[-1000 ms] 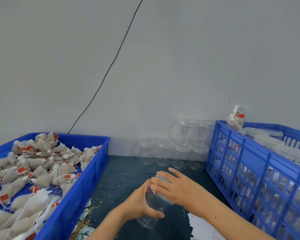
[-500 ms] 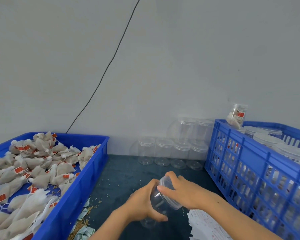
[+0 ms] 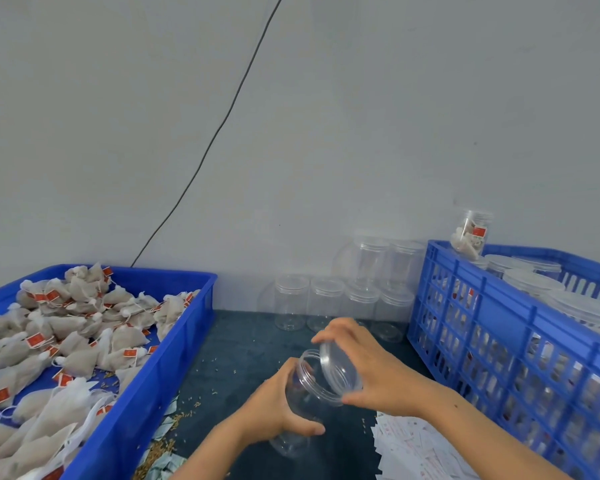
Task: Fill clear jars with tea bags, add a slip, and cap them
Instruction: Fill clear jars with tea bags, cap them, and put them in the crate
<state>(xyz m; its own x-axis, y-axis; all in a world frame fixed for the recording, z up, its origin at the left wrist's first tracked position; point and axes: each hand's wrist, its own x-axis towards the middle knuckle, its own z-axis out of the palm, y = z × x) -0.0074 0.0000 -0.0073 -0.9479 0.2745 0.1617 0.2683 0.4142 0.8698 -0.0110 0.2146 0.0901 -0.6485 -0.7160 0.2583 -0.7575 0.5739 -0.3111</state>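
The left hand (image 3: 274, 407) grips the empty jar (image 3: 300, 403) tilted over the table's (image 3: 246, 344) middle, between the 2 crates, while the right hand (image 3: 368, 368) pinches the lid (image 3: 340, 370) just off its mouth, probably freeing it for tea bags (image 3: 73, 327).

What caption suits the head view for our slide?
Left hand holds an empty jar; right hand lifts its lid clear.

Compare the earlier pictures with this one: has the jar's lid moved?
Yes. The lid, held by the right hand, has come off the jar mouth, shifting toward the blue crate.
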